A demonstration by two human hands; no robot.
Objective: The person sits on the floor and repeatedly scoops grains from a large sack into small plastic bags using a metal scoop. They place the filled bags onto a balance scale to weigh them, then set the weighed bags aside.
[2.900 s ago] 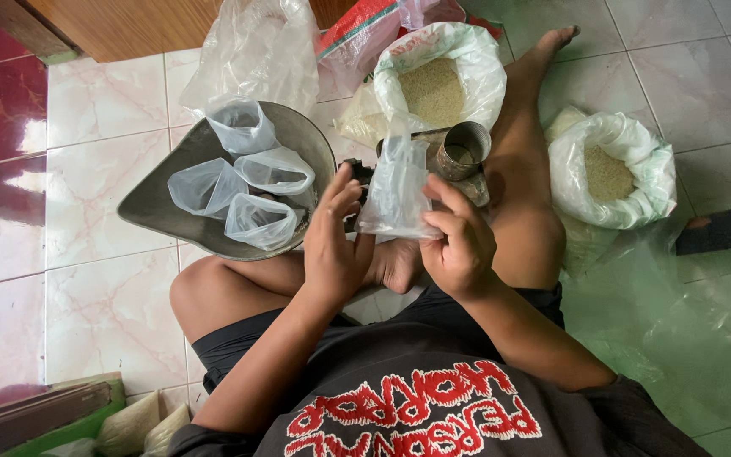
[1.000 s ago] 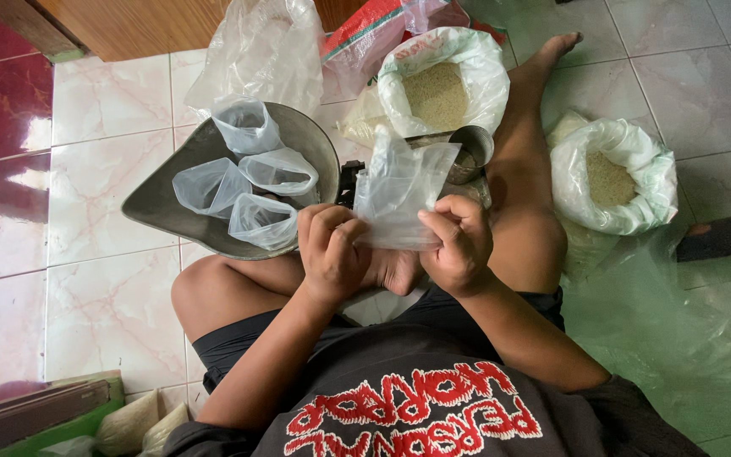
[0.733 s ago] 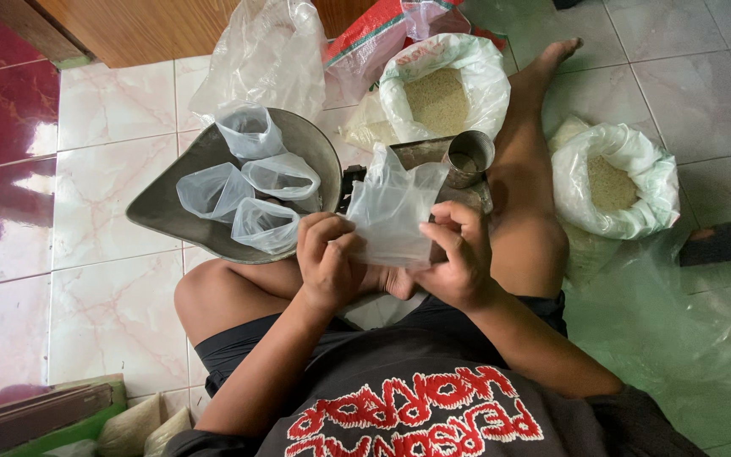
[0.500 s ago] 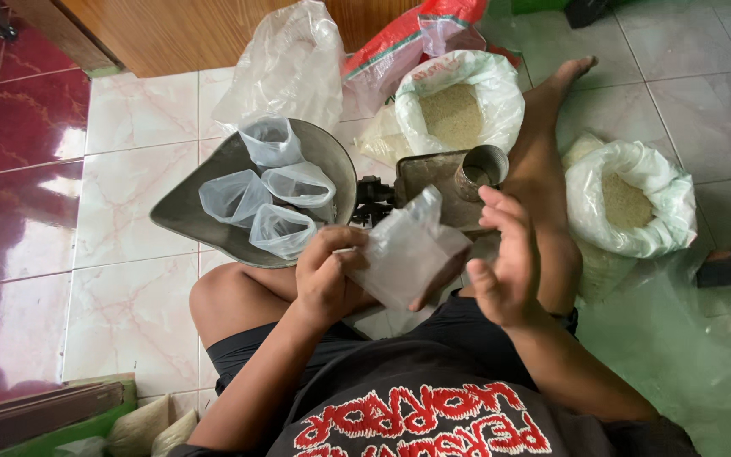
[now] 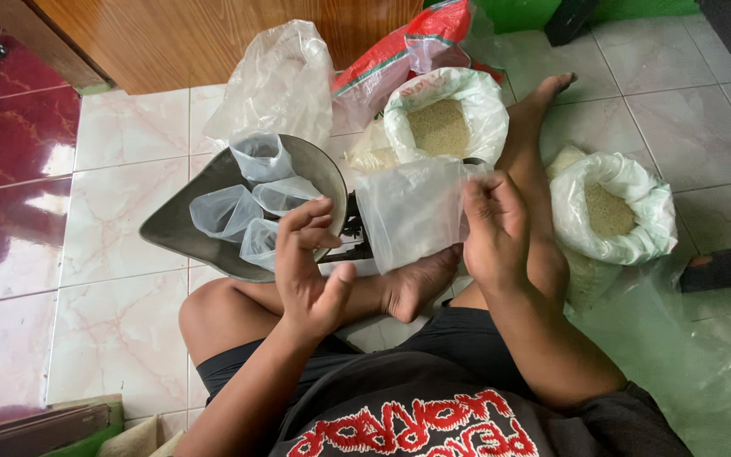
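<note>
In the person's lap, just above the crossed legs, the right hand (image 5: 494, 227) is pinching the edge of an empty clear plastic bag (image 5: 412, 211), fingers closed on its rim so the bag is hanging open-side toward the scale. The left hand (image 5: 308, 267) is hovering beside it with fingers spread and nothing in them, near the rim of the grey scale pan (image 5: 181, 233), which is holding several more opened small bags (image 5: 247, 199). To open the held bag cleanly, the free hand would probably do best taking the opposite lip and rubbing the two layers apart, keeping the mouth upward. Behind the bag, a white sack of grain (image 5: 446, 118) is standing close, and a second sack (image 5: 611, 207) is sitting just beside the outstretched leg (image 5: 535, 161). A large crumpled clear bag (image 5: 277, 80) is leaning near the wooden door (image 5: 213, 38). Room is tight forward and right; the tiled floor (image 5: 103, 254) to the left is offering freer movement.
</note>
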